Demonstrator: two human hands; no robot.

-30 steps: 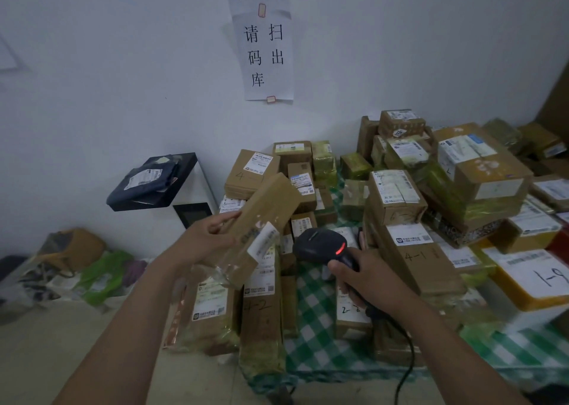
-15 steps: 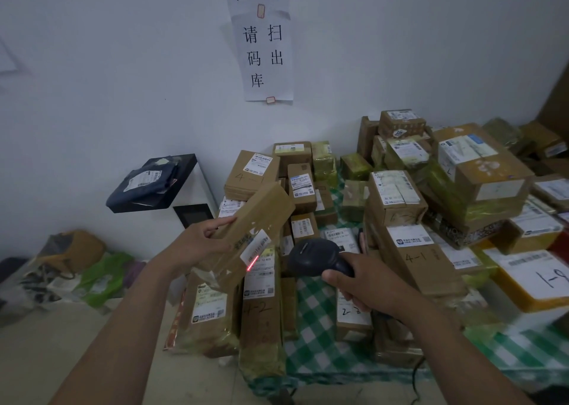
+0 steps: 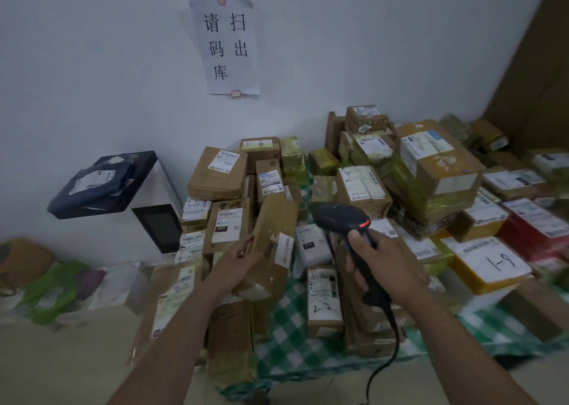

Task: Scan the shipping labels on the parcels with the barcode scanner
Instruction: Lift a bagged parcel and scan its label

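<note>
The left hand holds a long brown box over the left end of the table. Its fingers curl round the box's lower half from the left, and the thumb lies on the near face. The box stands tilted, its top leaning away and to the right. Its white label sits on the right side, turned toward the scanner.

The right hand grips the scanner's handle, all fingers wrapped tight round it, over the middle of the table. The dark scanner head is just right of the label and apart from it, and 1 red light glows on its top. A black cable drops from the handle past the near edge.

Parcels are heaped across the checked cloth to the far edge and the right end, most with white labels up. Between the 2 hands the 2-3 parcel lies flat. The yellow 1-9 parcel lies near the right end.

A paper sign hangs on the wall behind. Left of the table stands a white machine with a dark bag on top.
</note>
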